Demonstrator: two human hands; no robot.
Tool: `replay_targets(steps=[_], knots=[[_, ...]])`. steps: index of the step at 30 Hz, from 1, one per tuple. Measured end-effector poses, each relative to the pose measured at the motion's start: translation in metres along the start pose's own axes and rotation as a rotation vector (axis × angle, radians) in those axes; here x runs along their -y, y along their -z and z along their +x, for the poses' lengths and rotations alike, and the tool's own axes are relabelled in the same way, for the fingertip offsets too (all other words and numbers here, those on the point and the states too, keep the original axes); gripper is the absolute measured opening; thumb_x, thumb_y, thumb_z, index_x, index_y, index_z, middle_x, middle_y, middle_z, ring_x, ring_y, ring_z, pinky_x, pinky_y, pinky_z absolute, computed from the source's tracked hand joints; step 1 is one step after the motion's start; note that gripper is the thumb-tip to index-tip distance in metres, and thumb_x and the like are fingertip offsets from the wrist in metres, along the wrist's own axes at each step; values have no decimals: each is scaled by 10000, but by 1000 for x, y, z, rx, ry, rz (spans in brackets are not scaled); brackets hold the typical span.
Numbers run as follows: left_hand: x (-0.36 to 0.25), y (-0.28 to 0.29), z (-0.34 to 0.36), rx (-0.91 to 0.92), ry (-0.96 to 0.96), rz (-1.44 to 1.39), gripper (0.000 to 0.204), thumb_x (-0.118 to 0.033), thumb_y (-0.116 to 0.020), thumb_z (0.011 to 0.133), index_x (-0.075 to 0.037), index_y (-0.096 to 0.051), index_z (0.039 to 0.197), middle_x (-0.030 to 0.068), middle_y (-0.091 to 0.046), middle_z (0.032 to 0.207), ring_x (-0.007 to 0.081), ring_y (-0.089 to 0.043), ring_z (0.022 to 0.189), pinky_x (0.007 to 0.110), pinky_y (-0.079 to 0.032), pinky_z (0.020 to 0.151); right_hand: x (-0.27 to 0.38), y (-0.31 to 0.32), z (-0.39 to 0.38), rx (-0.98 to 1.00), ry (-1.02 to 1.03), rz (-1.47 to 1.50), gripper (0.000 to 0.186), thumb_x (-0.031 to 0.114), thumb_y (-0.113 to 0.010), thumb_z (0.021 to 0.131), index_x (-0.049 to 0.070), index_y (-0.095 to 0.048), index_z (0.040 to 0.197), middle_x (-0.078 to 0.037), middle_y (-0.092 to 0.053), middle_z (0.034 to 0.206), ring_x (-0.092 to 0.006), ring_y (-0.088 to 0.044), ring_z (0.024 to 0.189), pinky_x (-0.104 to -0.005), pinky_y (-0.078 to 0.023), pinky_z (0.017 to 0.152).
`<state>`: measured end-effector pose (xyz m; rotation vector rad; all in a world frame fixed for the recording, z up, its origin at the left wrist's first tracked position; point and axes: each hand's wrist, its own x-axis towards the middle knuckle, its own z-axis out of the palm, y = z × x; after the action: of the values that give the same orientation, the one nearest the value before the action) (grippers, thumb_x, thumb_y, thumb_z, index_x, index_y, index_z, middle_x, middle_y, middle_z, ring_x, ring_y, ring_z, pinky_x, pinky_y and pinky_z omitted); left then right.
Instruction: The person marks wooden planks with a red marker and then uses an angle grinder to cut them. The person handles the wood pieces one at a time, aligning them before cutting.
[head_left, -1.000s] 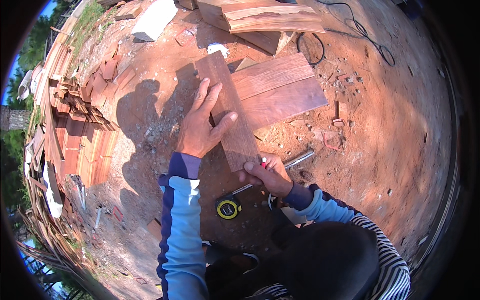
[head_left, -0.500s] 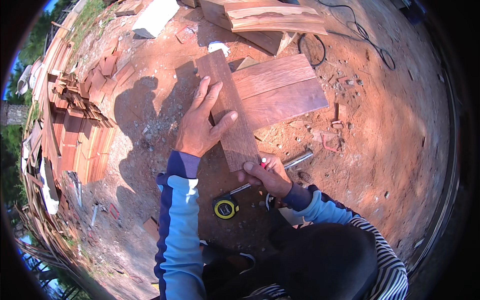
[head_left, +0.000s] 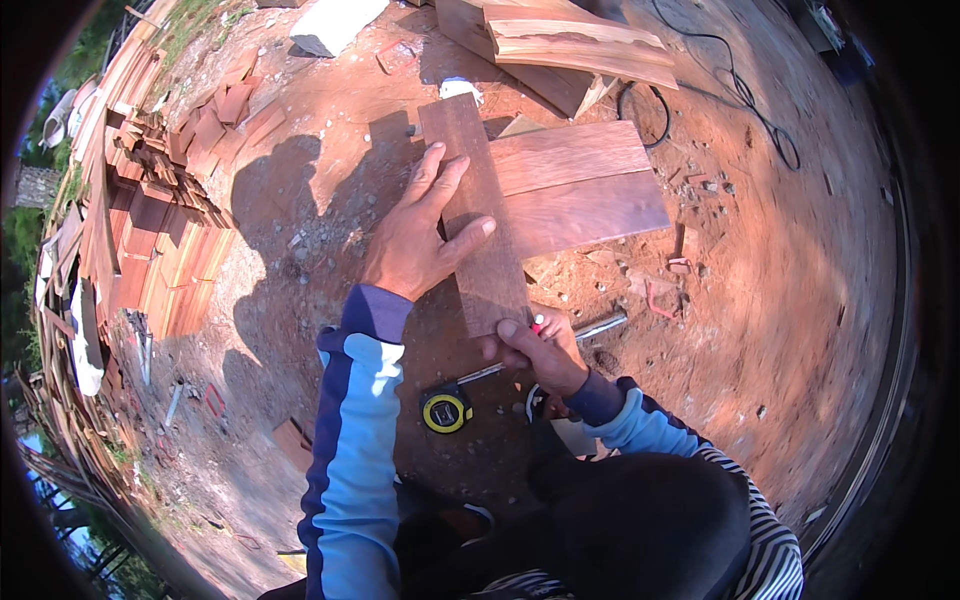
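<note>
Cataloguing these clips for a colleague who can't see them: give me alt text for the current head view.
A person's left grip lies spread on a narrow brown board while the right grip holds its near end, a red, white-tipped item at the thumb. Two boards lie to the right; a yellow-and-black tape measure sits on reddish ground.

I see one long, straight-edged brown plank, slanting from far left to near right across the left ends of two reddish boards. A red, white-ended stick (mostly hidden from me) shows at its near right corner.
</note>
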<state>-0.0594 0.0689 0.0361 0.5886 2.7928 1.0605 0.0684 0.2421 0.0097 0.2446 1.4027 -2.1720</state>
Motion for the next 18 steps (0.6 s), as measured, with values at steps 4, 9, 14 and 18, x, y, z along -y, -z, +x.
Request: replay_targets(steps=[4,9,14,18], knots=[[3,-2,1,9,-4,10,695,-421,-657,825,-102,-408,1389,163,-262,1507,340,-366,1330,390,-384,1040,1,1,0,17,7,16,249,231,-521,946,28,-599,1069,-11,-631,800,-40,-511,654,-170,-400,557],[4,-1,1,15,3,18,699,-432,-652,828,-101,-402,1391,165,-257,1508,341,-365,1331,396,-387,1039,1,2,1,39,15,22,246,225,-519,946,29,-584,1078,-13,-625,793,-38,-503,634,-167,-389,545],[5,-2,1,16,-1,26,696,-444,-641,833,-107,-401,1392,162,-255,1508,345,-361,1332,402,-388,1039,1,-9,1,-61,51,51,201,224,-533,920,46,-611,869,-31,-635,745,-35,-421,520,-183,-321,468],[2,-2,1,-2,5,12,682,-406,-670,819,-114,-422,1385,151,-280,1502,341,-372,1328,398,-385,1039,3,-5,0,-34,35,11,204,230,-533,927,42,-612,932,-27,-637,765,-42,-471,583,-185,-362,510]])
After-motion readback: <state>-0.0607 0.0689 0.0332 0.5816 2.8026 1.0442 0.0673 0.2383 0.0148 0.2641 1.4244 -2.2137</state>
